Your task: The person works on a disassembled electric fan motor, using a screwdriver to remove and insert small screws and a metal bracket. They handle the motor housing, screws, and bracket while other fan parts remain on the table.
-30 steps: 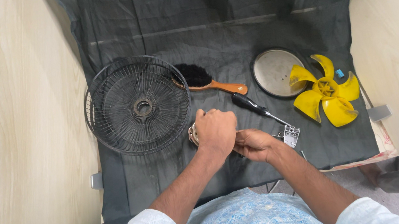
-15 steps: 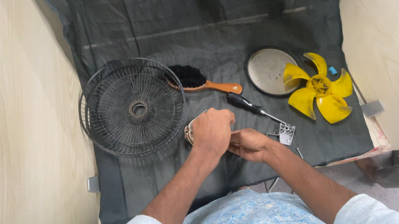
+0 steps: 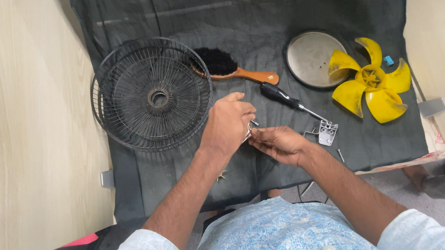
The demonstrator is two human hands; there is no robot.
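From the head camera, both hands meet over the near middle of a black cloth (image 3: 182, 171) spread on a pale wooden table (image 3: 9, 132). The left hand (image 3: 227, 123) is curled, knuckles up, around a small metal part (image 3: 250, 130) of which only a sliver shows at its fingertips; the right hand (image 3: 277, 143) pinches narrowly at the same part from the other side, fingertips touching it. What the part is cannot be told, since the hands hide most of it. Just left of the left hand lies a round black wire fan guard (image 3: 151, 94), flat on the cloth. Behind the hands rests a brush (image 3: 229, 66) with dark bristles and an orange-brown wooden handle, and beside it a black-handled screwdriver (image 3: 288, 99) points its shaft toward a small perforated metal bracket (image 3: 326, 130). A loose screw (image 3: 341, 155) lies near that bracket. Farther right sit a round grey metal disc (image 3: 309, 57) and a yellow five-bladed fan blade (image 3: 371, 79), overlapping the disc's edge.
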